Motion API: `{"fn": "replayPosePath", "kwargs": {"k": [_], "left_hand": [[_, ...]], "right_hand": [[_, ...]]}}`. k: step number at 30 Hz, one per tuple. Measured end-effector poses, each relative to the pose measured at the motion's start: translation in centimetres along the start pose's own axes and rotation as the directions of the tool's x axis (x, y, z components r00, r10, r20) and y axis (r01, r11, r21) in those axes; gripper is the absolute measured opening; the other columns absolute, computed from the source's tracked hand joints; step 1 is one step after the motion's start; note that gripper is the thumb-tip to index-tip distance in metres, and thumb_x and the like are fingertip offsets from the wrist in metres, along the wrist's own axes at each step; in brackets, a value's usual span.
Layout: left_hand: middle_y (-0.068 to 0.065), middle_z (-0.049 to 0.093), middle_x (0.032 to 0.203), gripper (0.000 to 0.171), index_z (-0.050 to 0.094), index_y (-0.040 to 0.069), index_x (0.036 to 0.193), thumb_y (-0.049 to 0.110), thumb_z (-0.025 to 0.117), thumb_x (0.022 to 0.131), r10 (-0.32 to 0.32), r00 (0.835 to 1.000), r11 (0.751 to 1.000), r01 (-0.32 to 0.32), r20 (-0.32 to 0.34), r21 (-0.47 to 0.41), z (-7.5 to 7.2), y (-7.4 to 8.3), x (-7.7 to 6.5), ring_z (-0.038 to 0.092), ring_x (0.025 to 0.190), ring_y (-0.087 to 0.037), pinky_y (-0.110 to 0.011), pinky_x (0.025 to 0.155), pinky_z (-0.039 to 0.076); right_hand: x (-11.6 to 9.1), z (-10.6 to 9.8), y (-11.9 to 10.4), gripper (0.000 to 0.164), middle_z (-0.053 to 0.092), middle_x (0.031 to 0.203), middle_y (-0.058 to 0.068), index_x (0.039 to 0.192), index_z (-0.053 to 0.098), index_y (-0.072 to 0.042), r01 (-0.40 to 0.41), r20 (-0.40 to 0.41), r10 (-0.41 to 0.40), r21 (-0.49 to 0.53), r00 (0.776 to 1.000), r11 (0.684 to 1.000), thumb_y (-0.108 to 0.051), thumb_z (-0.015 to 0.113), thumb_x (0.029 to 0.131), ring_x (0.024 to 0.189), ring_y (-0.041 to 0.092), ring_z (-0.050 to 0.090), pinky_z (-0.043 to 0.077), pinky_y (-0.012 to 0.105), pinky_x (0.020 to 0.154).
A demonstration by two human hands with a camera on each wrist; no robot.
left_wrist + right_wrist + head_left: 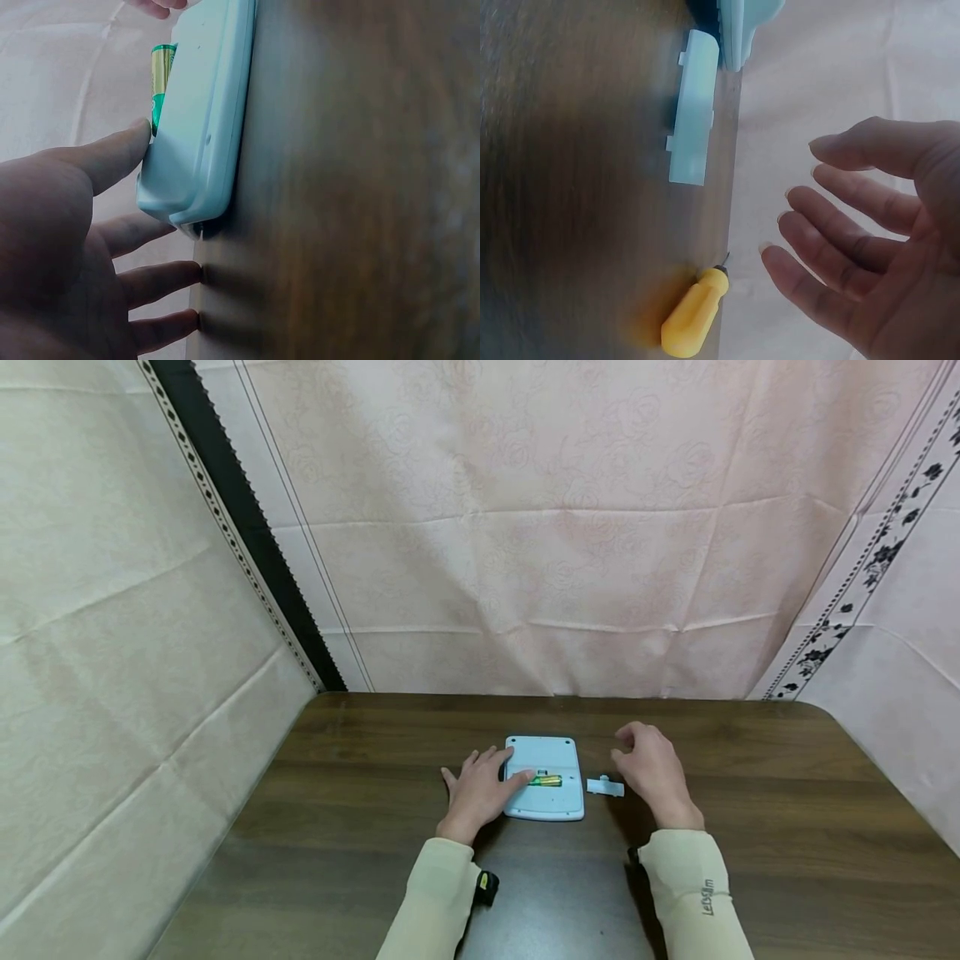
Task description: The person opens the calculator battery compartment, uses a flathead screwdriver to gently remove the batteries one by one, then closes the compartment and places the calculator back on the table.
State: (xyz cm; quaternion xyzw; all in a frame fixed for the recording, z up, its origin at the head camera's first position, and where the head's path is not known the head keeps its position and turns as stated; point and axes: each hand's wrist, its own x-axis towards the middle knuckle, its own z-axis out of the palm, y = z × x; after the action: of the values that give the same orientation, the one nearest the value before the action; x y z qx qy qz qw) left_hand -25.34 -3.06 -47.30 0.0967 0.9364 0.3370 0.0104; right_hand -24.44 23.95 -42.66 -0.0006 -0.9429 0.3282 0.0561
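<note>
A light-blue flat device (543,806) lies on the table with its battery compartment facing up. Inside the compartment sits a green and gold battery (162,75), one end raised in the left wrist view. My left hand (478,793) rests at the device's left side, fingers spread and mostly straight. Its thumb touches the device beside the battery's end; two fingertips touch the table. To the right of the device lies a light-blue battery cover (693,112) with small tabs. My right hand (654,770) hovers just beyond the cover, fingers loosely bent, holding nothing.
A yellow-handled screwdriver (694,315) lies on the table near the right hand; the hand hides it in the head view. The brown wooden table (360,827) has pale patterned cloth (525,568) hanging behind it and at both sides.
</note>
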Motion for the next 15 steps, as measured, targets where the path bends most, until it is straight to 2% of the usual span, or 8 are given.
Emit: {"fn": "replayPosePath", "kwargs": {"k": [7,11,15], "left_hand": [[-0.017,0.046,0.163,0.067,0.058,0.016,0.155,0.058,0.063,0.102,-0.004,1.000,1.000,0.004,0.003,-0.006,0.0,0.0,0.0,0.030,0.153,-0.048,-0.085,0.113,0.002],[-0.018,0.046,0.162,0.067,0.058,0.015,0.154,0.057,0.063,0.102,-0.001,1.000,1.000,0.001,0.005,-0.013,-0.1,0.1,0.0,0.031,0.153,-0.049,-0.085,0.112,0.003],[-0.018,0.046,0.162,0.066,0.058,0.015,0.155,0.056,0.062,0.103,0.004,1.000,1.000,-0.004,0.011,-0.012,-0.1,0.0,-0.1,0.031,0.153,-0.048,-0.086,0.112,0.003]], "right_hand": [[0.1,0.2,-0.4,0.035,0.061,0.129,0.030,0.130,0.064,0.010,0.019,0.019,-0.019,0.008,1.000,1.000,-0.008,0.068,0.101,0.113,0.045,0.060,0.053,0.060,0.096],[0.2,0.5,-0.8,0.034,0.062,0.131,0.028,0.129,0.065,0.007,0.054,0.047,-0.055,0.029,0.997,0.998,-0.009,0.071,0.100,0.118,0.044,0.060,0.049,0.062,0.104],[0.2,1.0,-1.2,0.031,0.065,0.130,0.024,0.127,0.068,0.004,0.104,0.063,-0.107,0.043,0.992,0.994,-0.009,0.074,0.099,0.119,0.042,0.061,0.052,0.059,0.101]]}}
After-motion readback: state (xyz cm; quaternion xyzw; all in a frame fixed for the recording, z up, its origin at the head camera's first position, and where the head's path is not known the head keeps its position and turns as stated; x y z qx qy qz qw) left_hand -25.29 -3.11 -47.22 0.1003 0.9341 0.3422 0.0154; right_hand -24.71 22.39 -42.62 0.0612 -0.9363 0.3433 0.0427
